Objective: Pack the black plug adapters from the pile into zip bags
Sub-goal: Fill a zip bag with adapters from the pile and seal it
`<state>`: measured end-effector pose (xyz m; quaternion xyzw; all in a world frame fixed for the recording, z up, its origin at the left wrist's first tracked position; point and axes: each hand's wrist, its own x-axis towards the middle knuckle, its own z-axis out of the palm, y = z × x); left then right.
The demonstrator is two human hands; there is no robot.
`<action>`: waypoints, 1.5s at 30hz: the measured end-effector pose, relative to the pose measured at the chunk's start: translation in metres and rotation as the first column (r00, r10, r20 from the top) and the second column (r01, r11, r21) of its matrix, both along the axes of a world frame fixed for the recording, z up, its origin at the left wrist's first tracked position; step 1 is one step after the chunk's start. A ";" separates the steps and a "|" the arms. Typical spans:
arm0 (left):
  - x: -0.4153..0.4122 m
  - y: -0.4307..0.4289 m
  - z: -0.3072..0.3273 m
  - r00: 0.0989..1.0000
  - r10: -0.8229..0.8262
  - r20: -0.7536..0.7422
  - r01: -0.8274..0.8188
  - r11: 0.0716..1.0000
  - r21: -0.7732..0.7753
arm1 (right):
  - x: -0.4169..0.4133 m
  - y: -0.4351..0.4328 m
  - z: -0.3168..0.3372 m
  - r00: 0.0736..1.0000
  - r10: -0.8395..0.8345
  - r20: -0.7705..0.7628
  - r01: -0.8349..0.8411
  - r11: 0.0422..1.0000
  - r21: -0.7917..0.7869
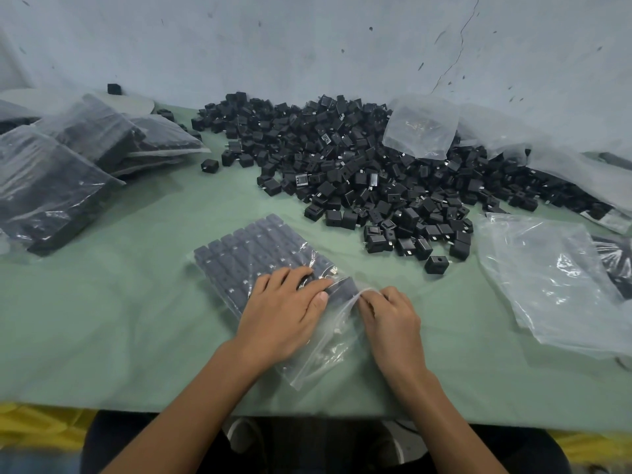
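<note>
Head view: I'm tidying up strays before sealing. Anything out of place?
One adapter sits alone at the far left, well apart from the pile. A loose bag lies slumped on the pile. The wall shows a crack at upper right.

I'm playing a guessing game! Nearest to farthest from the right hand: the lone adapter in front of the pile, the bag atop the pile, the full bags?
1. Lone adapter, just ahead of the right hand.
2. Bag atop the pile, far back.
3. Full bags, far left.
</note>
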<state>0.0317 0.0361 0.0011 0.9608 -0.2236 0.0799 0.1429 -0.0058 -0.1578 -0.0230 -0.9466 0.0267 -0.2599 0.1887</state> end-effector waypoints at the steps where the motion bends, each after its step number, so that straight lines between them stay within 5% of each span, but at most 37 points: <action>1: 0.000 -0.001 0.002 1.000 0.008 -0.008 -0.008 1.000 -0.013 | -0.001 0.000 0.001 1.000 -0.002 0.012 0.002 1.000 -0.003; 8: 0.002 -0.039 0.020 0.998 0.022 -0.056 -0.020 0.999 0.043 | -0.010 -0.003 0.002 0.988 0.116 0.103 -0.126 0.987 0.095; 12: 0.002 -0.040 0.014 0.999 0.022 -0.025 -0.021 0.999 0.031 | -0.002 -0.003 0.007 0.995 -0.002 -0.096 0.033 0.947 0.319; 15: 0.000 -0.040 0.012 1.000 0.002 -0.009 -0.002 1.000 0.022 | 0.011 -0.012 0.010 0.968 0.129 -0.214 -0.034 0.916 0.400; 21: -0.009 -0.055 0.017 0.998 0.024 0.051 -0.021 0.998 -0.058 | 0.019 -0.017 0.005 0.945 0.286 -0.157 -0.227 0.922 0.314; 25: -0.012 -0.077 0.025 0.986 -0.090 0.140 0.104 0.991 -0.090 | 0.017 -0.015 -0.004 0.974 0.198 -0.105 -0.163 0.947 0.277; 30: -0.019 -0.080 0.022 0.985 -0.130 0.110 0.154 0.957 -0.246 | 0.020 -0.013 0.004 0.980 0.074 -0.185 0.009 0.911 0.412; 35: -0.024 -0.077 0.014 0.984 -0.127 0.128 0.160 0.944 -0.289 | 0.030 -0.005 0.012 0.951 -0.035 -0.306 0.110 0.967 0.231; 45: -0.019 -0.071 0.008 0.991 -0.129 0.020 0.128 0.925 -0.357 | 0.031 -0.001 0.006 0.952 -0.054 -0.302 0.102 0.984 0.143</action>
